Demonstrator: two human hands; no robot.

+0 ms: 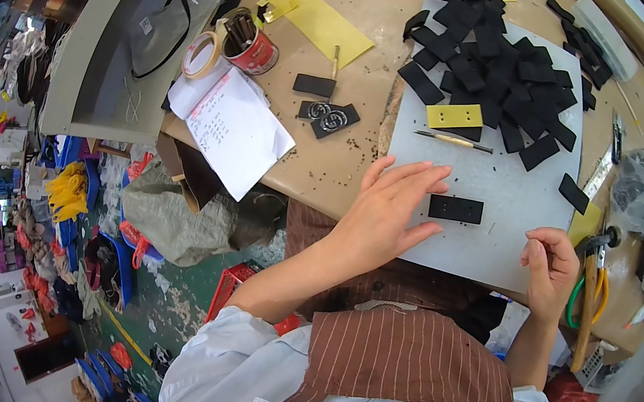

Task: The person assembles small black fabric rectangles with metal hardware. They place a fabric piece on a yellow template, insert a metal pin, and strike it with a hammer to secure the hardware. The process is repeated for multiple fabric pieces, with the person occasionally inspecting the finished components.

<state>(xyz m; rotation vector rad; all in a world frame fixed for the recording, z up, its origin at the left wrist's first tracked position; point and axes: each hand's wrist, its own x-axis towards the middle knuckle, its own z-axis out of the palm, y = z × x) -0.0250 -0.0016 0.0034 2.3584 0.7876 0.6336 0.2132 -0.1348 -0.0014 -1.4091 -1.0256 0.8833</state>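
1. The left hand (387,211) lies flat with fingers spread on the grey board (497,252), fingertips just beside the black rectangular piece (455,209).
2. The right hand (550,264) is loosely curled at the board's edge; whether it holds anything, I cannot tell.

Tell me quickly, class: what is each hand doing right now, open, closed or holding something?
Left hand: open, fingers spread flat on the grey mat, fingertips beside the black rectangular piece.
Right hand: fingers curled in; whether it holds anything cannot be told.
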